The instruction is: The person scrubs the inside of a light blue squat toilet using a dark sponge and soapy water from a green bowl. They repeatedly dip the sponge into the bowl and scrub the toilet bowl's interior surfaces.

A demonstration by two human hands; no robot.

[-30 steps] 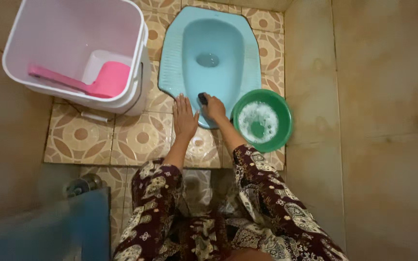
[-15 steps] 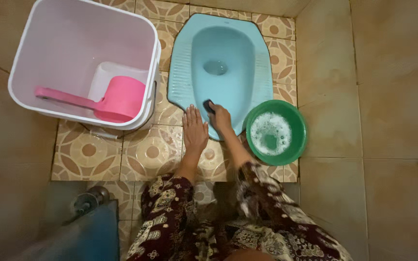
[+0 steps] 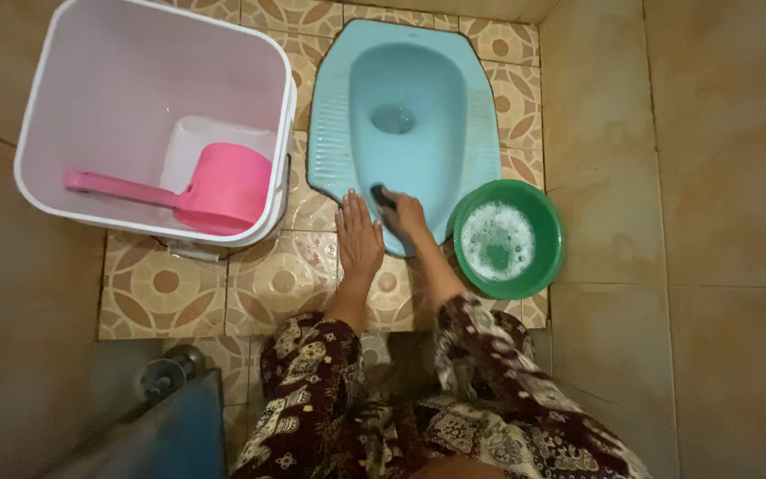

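Patterned floor tiles [image 3: 166,284]. Left hand [image 3: 359,239] flat, splayed; right hand [image 3: 403,213] gripping dark scrub brush [image 3: 381,195], probably stiff, light, slippery, at squat toilet [image 3: 401,124]'s six o'clock.

The light is warm, yellowish and rather dim, falling evenly from above. The pale bucket [image 3: 135,106] and the blue squat toilet [image 3: 418,98] are the brightest parts, with a soft sheen but no hard glare. The floor [image 3: 711,177] darkens toward its near left corner, where deep shadow lies. Straight tile lines bow slightly at the edges. Focus is fair, a little soft overall.
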